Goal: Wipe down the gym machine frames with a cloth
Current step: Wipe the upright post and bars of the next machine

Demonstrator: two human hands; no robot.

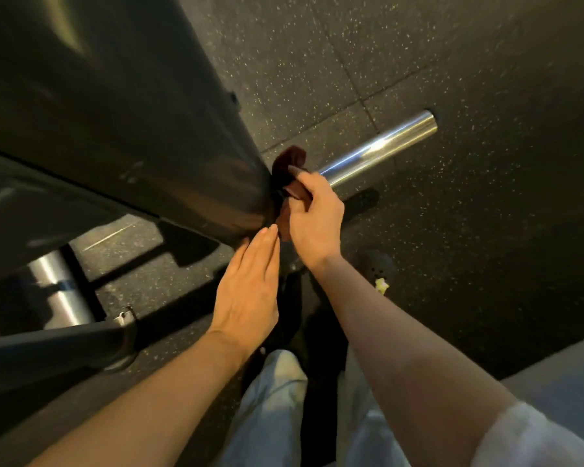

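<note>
The right hand [312, 217] pinches a dark red cloth [289, 163] against the lower edge of the dark machine frame [132, 106], beside a chrome bar [381, 148]. The left hand [248, 284], fingers straight and together, touches the frame's near edge. Speckled floor [486, 197] lies open to the right.

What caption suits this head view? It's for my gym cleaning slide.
Right hand grips a dark red cloth against the black machine frame beside a chrome bar; left hand open.
</note>
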